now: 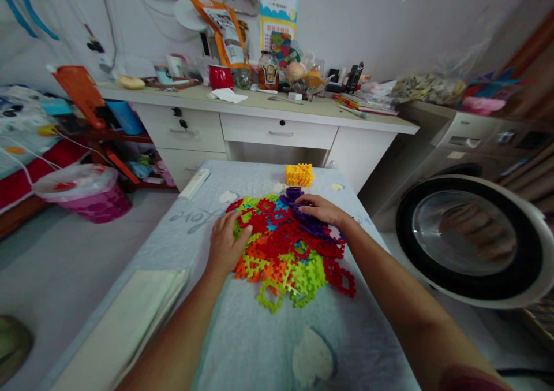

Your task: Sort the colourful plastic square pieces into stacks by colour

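Note:
A heap of flat plastic interlocking pieces [289,251] in red, green, orange, blue and purple lies on a table covered with a pale cloth [268,345]. My left hand [225,245] rests palm down on the heap's left edge, fingers stretched over green and red pieces. My right hand [322,209] lies on the purple pieces [309,222] at the heap's far right, fingers extended and curled slightly over them. A stacked block of yellow pieces [299,175] stands apart near the table's far edge.
A white remote-like bar [194,184] lies at the table's far left, folded pale fabric [130,321] at its near left. Beyond stands a cluttered desk with drawers [277,130]. A washing machine with its door open [471,241] is at the right, a pink bin [84,193] on the left.

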`<state>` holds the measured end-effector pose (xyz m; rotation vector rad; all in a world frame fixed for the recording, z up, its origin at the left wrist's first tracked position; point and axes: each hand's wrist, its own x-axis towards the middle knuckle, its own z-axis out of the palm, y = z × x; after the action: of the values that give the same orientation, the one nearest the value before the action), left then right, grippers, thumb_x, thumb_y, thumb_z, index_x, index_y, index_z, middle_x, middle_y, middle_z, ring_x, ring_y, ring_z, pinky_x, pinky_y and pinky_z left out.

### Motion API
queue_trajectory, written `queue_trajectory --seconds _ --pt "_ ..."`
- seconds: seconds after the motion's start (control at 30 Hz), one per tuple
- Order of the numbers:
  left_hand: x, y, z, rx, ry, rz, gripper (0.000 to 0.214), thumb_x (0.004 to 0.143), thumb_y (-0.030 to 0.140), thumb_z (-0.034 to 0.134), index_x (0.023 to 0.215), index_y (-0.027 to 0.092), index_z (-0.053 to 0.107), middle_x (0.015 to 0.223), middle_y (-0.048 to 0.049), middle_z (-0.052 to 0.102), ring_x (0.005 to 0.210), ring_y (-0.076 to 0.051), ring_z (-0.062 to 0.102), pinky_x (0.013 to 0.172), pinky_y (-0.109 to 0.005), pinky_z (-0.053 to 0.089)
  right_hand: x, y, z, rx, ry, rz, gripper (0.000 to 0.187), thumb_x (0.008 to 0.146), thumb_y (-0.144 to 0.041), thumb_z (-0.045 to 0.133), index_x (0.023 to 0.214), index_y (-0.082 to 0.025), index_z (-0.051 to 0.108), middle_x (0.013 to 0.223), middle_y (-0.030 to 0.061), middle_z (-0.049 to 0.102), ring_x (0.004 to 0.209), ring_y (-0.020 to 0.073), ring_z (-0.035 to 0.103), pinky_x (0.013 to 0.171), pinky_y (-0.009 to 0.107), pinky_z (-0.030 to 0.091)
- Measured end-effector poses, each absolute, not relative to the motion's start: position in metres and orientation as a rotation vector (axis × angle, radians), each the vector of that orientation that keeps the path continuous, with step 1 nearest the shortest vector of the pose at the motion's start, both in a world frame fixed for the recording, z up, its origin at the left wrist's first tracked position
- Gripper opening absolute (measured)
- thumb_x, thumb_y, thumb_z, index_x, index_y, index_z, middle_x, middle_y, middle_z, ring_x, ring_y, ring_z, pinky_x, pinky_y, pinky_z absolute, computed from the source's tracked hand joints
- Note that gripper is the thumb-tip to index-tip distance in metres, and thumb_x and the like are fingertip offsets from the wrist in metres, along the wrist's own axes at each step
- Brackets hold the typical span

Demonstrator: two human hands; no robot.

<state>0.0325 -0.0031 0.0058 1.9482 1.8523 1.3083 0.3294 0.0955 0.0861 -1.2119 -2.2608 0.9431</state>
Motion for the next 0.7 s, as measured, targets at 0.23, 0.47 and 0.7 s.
queue_trajectory --seconds 0.23,0.47,0.7 --pt "0.030 -0.004 0.005 1.846 1.734 1.407 0.048 0.095 0.050 0.042 0.129 0.019 0.057 0.135 -0.0133 0.058 0.131 -0.026 0.051 0.115 -0.048 0.039 0.249 0.038 0.105 -0.853 -2.385 0.713 0.032 0.088 -0.025 0.060 0.119 -0.020 0.065 0.121 0.0090 0.065 0.115 0.0236 0.058 0.105 0.042 0.043" --pt "0.031 -0.009 0.007 1.793 1.790 1.415 0.052 0.090 0.051 0.051 0.131 0.020 0.056 0.142 -0.0150 0.047 0.139 -0.028 0.043 0.121 -0.048 0.032 0.311 0.036 0.105 -1.071 -2.153 0.461 0.041 0.092 -0.045 0.055 0.126 -0.021 0.061 0.134 0.0125 0.057 0.129 0.0273 0.050 0.114 0.046 0.036" --pt "0.033 -0.007 0.002 1.850 1.817 1.353 0.061 0.085 0.054 0.059 0.135 0.019 0.054 0.145 -0.0157 0.043 0.139 -0.031 0.041 0.121 -0.050 0.031 0.426 0.040 0.052 -2.234 -1.814 0.205 0.079 0.085 -0.067 0.057 0.141 -0.013 0.052 0.139 0.0232 0.057 0.131 0.0408 0.051 0.108 0.057 0.038"
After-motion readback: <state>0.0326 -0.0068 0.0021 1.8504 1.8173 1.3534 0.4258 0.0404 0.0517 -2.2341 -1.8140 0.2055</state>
